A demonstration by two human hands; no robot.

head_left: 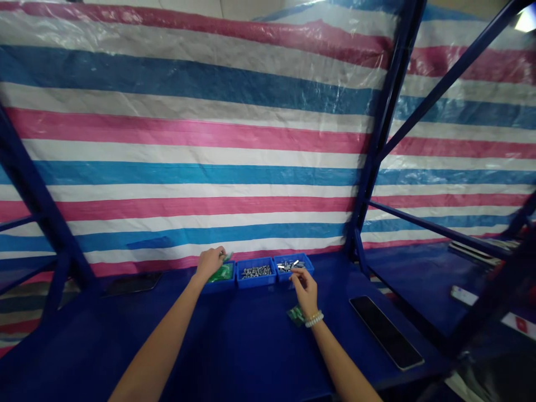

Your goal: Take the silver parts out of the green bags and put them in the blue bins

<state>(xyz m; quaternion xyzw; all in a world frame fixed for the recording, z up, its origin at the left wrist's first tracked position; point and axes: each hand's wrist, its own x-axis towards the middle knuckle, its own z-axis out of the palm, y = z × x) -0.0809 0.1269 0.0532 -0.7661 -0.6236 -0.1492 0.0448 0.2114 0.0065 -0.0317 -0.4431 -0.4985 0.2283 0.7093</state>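
Observation:
My left hand [210, 263] is over the left blue bin [220, 286], which holds green-printed plastic packets [223, 272]. Its fingers are pinched on a small plastic packet [228, 257] at the bin's far side. At the front edge of the right blue bin [309, 262], my right hand [305, 287] has its thumb and fingertips drawn together; what they hold is too small to name. Shiny metal pieces [285, 267] fill that bin. Between the two stands a middle bin [256, 282] of small metal parts [256, 272]. A green packet [296, 315] lies beside my right wrist.
A phone [387, 332] lies on the blue table [234, 346] at the right. Another dark flat object [132, 283] is at the back left. Blue metal posts [377, 139] frame the table, with a striped plastic sheet [209, 173] behind.

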